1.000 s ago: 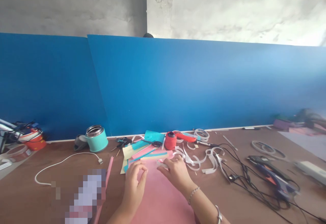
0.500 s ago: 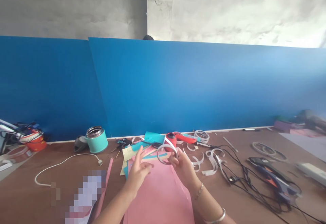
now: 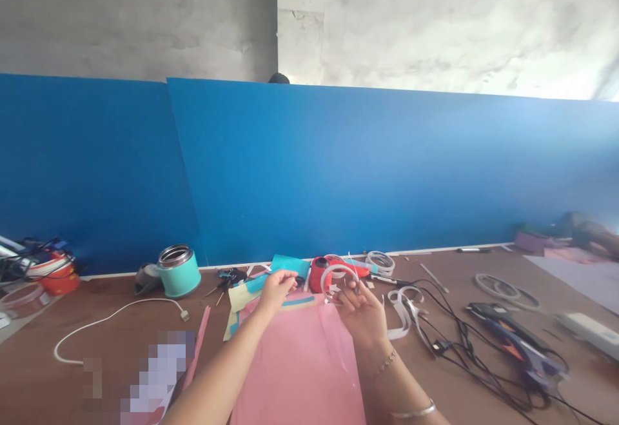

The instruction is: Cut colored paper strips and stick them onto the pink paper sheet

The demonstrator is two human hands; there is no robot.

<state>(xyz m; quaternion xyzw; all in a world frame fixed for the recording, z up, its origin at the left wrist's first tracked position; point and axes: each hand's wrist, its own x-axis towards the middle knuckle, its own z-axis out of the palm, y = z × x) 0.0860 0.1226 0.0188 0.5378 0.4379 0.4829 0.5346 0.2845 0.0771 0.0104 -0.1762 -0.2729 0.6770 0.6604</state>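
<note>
My right hand [image 3: 362, 309] grips a thin white ring-shaped strip [image 3: 325, 280] between thumb and fingers, holding it upright above the far end of a pink paper sheet [image 3: 300, 360]. To its left, my left hand [image 3: 279, 288] has thumb and fingertips pressed together; whatever they may hold is too small to make out. Under and behind that hand lie pale yellow paper [image 3: 238, 297] and turquoise paper [image 3: 289, 263]. A red rounded object with a dark end [image 3: 319, 274] stands just behind the ring.
On the left are a turquoise metal-lined container [image 3: 178, 273] and a white cable [image 3: 116, 307]. White strips [image 3: 400, 315], black cords [image 3: 464, 341] and a dark blue-and-orange tool [image 3: 517, 344] lie to the right. A blue partition [image 3: 338, 167] borders the table's back.
My left hand has moved up and forward, its spread fingers closing into a pinch. My right hand has shifted slightly right with the white ring and turned its palm more into view.
</note>
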